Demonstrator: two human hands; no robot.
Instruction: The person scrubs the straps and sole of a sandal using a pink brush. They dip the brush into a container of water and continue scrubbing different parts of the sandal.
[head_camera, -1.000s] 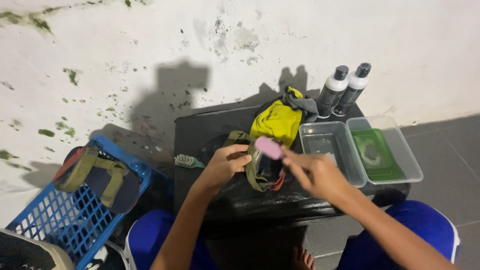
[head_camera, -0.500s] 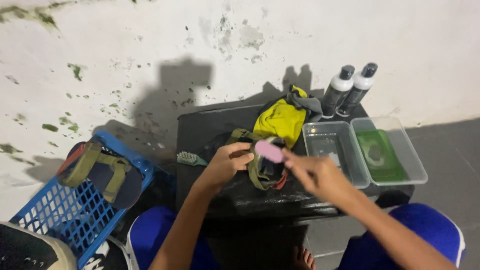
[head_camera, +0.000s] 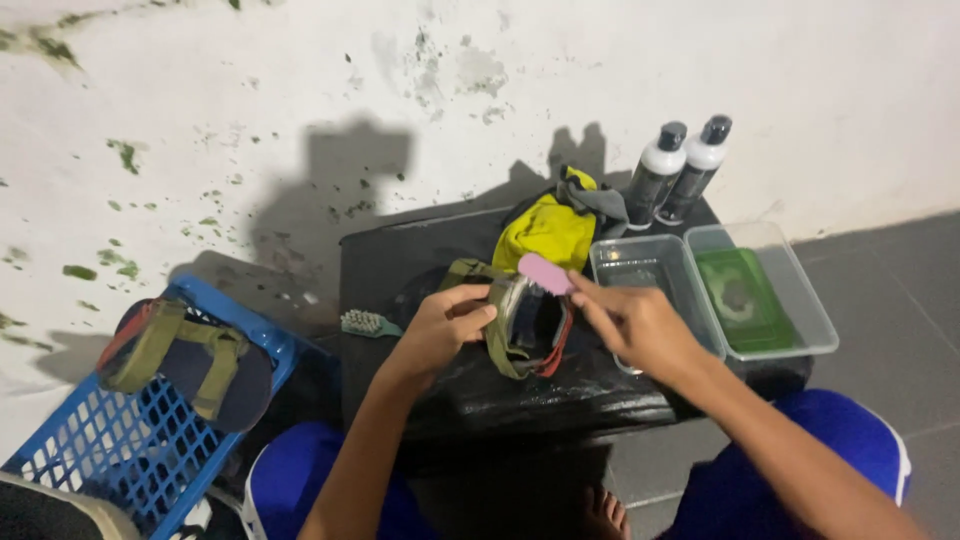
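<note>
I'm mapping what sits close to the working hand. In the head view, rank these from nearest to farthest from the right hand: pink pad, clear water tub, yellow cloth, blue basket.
1. Pink pad: held in the right hand at its fingertips.
2. Clear water tub: just behind the hand.
3. Yellow cloth: farther back, toward the wall.
4. Blue basket: far off on the person's left, on the floor.

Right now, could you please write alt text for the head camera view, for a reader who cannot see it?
A left hand steadies an olive-strapped sandal on a black table while the right hand holds a pink pad to it. Two clear tubs, two bottles and a blue basket are nearby.
</note>
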